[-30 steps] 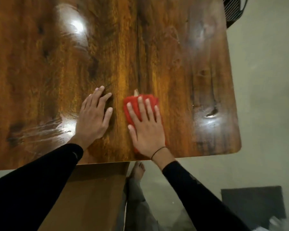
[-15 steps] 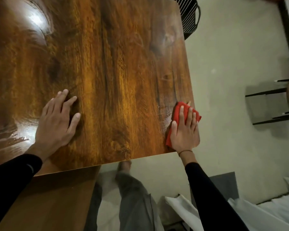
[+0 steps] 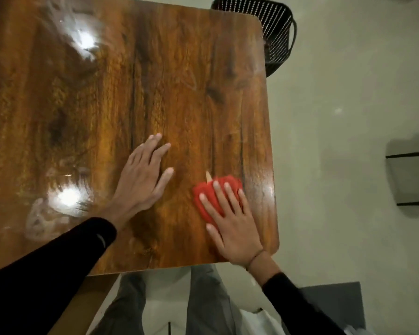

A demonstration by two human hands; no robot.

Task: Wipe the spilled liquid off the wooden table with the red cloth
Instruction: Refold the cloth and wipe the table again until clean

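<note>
- Right hand: fingers straight, pressing red cloth flat near wooden table's right edge.
- Left hand: flat on the table left of cloth, gripping nothing.

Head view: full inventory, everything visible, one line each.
Glossy wooden table: 1, brown, fills the left and centre.
Folded red cloth: 1, red, near the table's right edge, under the right hand.
Wet smears: 1 patch, pale, near left of the table.
Perforated black chair: 1, black, beyond the far right corner.
Dark mat: 1, grey, floor at lower right.
Left hand: 1, flat on the table.
Right hand: 1, flat, presses the cloth.
</note>
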